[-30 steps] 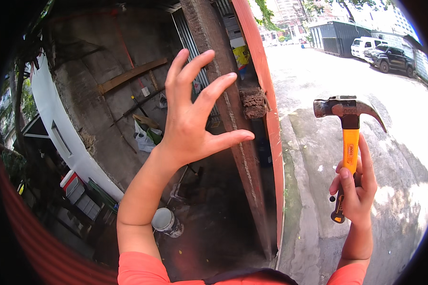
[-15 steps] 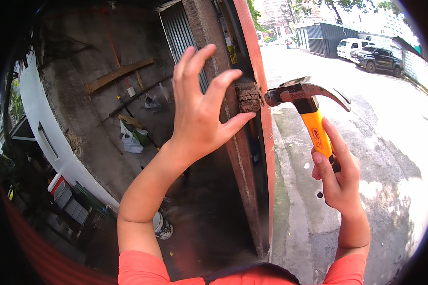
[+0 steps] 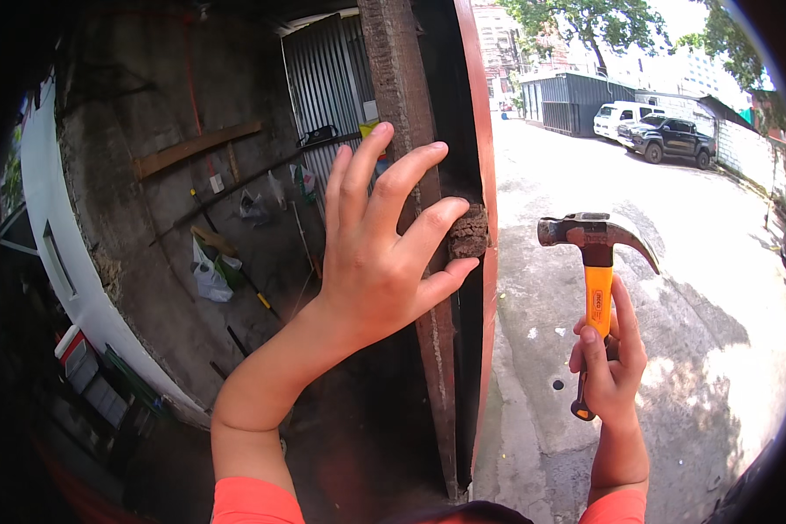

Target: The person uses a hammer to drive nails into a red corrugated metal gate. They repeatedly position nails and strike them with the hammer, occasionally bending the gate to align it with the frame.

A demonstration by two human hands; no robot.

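Note:
A claw hammer point(image 3: 599, 288) with an orange and black handle stands upright in my right hand point(image 3: 614, 367), its fingers wrapped round the grip. The striking face points left toward the orange-red panel edge point(image 3: 479, 349), with a gap between them. My left hand point(image 3: 384, 253) pinches a rough, dark brown chunk point(image 3: 468, 234), which looks like weathered wood, between thumb and index finger. Its other fingers are spread. The chunk sits between the brown upright post point(image 3: 408, 96) and the panel; how it is fixed there cannot be made out.
Left of the post lies a dim space with a concrete wall point(image 3: 105, 244), a wooden plank point(image 3: 199, 148), hanging plastic bags point(image 3: 210, 278) and corrugated metal sheet point(image 3: 323, 79). To the right runs a sunlit concrete pavement point(image 3: 533, 428), with a dark pickup point(image 3: 672, 138) and white van point(image 3: 624, 118) far off.
The hammer has swung away from the panel edge, to the right and down. My left thumb and index finger have closed round the chunk. The view has shifted somewhat.

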